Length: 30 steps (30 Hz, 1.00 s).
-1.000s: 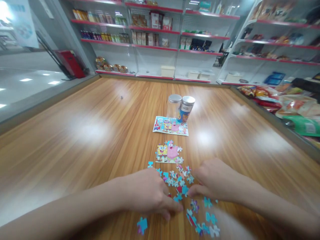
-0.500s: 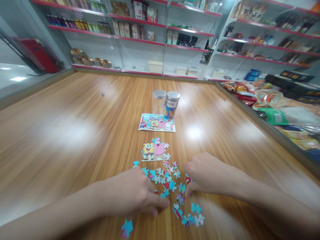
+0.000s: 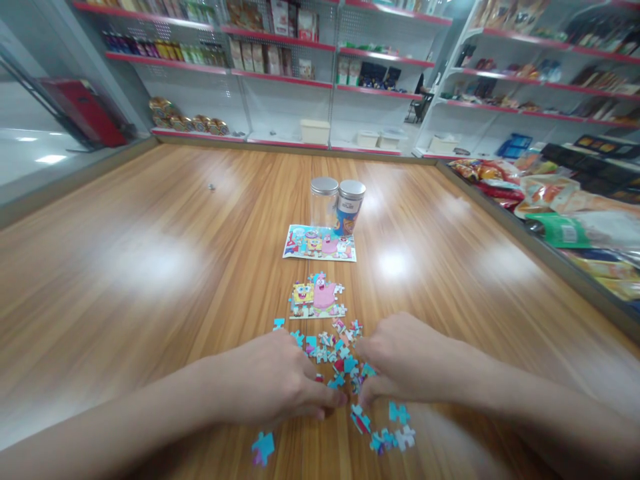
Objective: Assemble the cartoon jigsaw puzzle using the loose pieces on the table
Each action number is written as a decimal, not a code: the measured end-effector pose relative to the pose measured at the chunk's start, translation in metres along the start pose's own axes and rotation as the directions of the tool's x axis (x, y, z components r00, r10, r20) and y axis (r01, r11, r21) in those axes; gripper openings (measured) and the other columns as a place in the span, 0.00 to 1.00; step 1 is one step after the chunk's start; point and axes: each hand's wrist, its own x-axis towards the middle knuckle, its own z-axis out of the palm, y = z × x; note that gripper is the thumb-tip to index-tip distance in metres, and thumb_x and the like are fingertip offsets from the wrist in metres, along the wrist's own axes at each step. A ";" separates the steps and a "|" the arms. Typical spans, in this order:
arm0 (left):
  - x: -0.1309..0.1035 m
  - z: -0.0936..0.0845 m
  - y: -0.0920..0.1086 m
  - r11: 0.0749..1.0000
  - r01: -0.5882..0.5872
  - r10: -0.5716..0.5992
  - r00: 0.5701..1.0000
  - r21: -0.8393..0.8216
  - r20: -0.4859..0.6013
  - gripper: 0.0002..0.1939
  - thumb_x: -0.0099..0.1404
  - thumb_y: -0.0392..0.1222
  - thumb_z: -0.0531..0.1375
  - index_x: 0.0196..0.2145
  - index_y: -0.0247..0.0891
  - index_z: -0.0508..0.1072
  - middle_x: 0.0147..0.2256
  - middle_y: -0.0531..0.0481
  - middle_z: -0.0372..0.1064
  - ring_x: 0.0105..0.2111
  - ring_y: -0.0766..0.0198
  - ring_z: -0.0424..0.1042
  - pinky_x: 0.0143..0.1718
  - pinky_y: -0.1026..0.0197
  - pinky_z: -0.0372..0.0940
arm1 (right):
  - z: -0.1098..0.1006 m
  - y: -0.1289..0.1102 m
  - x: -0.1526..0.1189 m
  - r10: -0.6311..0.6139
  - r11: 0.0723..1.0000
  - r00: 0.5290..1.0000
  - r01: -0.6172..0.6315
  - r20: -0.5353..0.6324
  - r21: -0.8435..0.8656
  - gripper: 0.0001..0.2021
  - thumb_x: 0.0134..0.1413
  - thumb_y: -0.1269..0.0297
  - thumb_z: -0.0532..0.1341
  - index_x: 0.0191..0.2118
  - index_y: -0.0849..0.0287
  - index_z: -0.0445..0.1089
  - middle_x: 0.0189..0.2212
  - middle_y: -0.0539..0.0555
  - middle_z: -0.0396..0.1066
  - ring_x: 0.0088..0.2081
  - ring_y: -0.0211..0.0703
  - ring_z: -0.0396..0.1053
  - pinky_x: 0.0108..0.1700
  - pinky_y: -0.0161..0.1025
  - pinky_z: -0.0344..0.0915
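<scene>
The left hand [image 3: 285,377] is positioned back uppermost, its digits directed toward the right hand [image 3: 400,357], with the left forearm [image 3: 150,413] running outward and rearward from its grip. The right hand is arched back uppermost, thumb lowered near the left hand's digits but apart from them; the right forearm [image 3: 520,400] extends outward and rearward from that grip. Fingertip closure is obscured on both hands.

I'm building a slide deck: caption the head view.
Left hand and right hand at loose puzzle pieces, a partly joined puzzle and picture sheet beyond.
</scene>
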 end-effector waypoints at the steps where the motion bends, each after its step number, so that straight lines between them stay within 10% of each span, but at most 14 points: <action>1: 0.000 0.000 0.000 1.000 -0.001 0.001 1.000 0.000 -0.005 0.10 0.72 0.39 0.60 0.49 0.42 0.76 0.41 0.52 0.79 0.38 0.61 0.76 0.33 0.58 0.66 | -0.001 0.002 0.001 0.001 1.000 1.000 -0.001 -0.012 0.003 0.24 0.52 0.41 0.69 0.32 0.61 0.79 0.24 0.57 0.78 0.25 0.48 0.75 0.24 0.37 0.50; 15: 0.002 -0.006 -0.001 0.995 -0.021 0.011 0.996 -0.101 -0.092 0.27 0.64 0.61 0.65 0.53 0.41 0.73 0.42 0.43 0.79 0.46 0.51 0.77 0.44 0.55 0.71 | 0.002 -0.009 -0.005 -0.048 0.998 0.999 0.047 0.020 0.030 0.22 0.51 0.41 0.70 0.28 0.60 0.78 0.20 0.55 0.76 0.23 0.47 0.74 0.22 0.36 0.43; 23: -0.011 -0.045 0.041 0.946 0.276 -0.311 0.921 0.170 0.235 0.20 0.48 0.51 0.77 0.31 0.38 0.76 0.21 0.51 0.74 0.19 0.57 0.73 0.19 0.59 0.57 | 0.000 -0.010 -0.019 -0.114 0.993 0.993 0.113 0.031 0.018 0.22 0.43 0.43 0.75 0.27 0.61 0.77 0.19 0.55 0.75 0.20 0.49 0.74 0.21 0.38 0.45; 30: -0.009 -0.016 0.030 0.919 0.359 -0.391 0.884 0.166 0.256 0.19 0.48 0.55 0.76 0.24 0.38 0.78 0.18 0.53 0.72 0.18 0.59 0.73 0.18 0.60 0.53 | 0.018 -0.007 0.000 -0.109 0.994 0.978 0.102 -0.176 -0.048 0.22 0.51 0.44 0.71 0.26 0.60 0.73 0.18 0.53 0.74 0.17 0.42 0.68 0.23 0.40 0.36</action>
